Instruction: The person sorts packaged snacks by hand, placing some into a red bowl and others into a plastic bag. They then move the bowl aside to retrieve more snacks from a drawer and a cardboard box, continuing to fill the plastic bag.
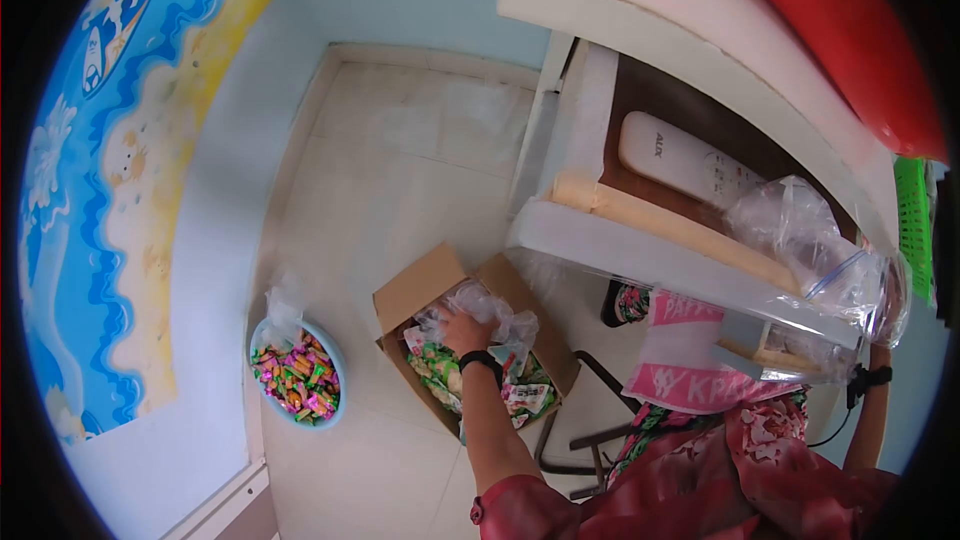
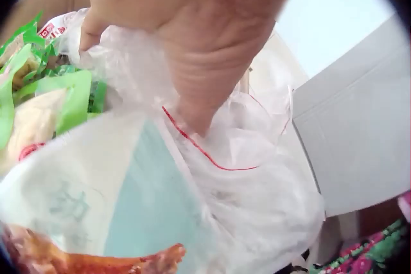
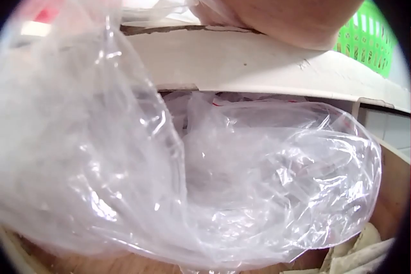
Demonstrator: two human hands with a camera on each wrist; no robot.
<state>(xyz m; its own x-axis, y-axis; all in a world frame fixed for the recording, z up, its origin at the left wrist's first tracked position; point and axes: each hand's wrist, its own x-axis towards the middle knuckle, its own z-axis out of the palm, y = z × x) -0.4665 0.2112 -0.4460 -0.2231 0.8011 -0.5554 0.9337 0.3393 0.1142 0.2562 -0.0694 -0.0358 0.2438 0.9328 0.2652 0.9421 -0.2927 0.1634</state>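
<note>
Inside an open cardboard box [image 1: 555, 345] on the floor, my left hand [image 1: 465, 330] grips crumpled clear plastic bags [image 2: 244, 203], its thumb sunk into the plastic. One bag carries a red strip. Green-and-white food packets [image 2: 48, 110] lie beside them, and a white-and-blue printed packet [image 2: 122, 190] is in front. My right hand [image 3: 282, 4] is at the edge of the white tabletop, over an open drawer. Clear plastic with red lines lies against it; its fingers are hidden. More clear bags [image 3: 276, 177] bulge out of the drawer below the hand.
A white remote control [image 1: 690, 160] lies in the drawer [image 1: 650, 240]. By the wall stands a light-blue basin [image 1: 340, 400] of colourful wrapped sweets. A green basket [image 1: 912, 225] sits at the right. Dark metal legs [image 1: 600, 370] stand beside the box.
</note>
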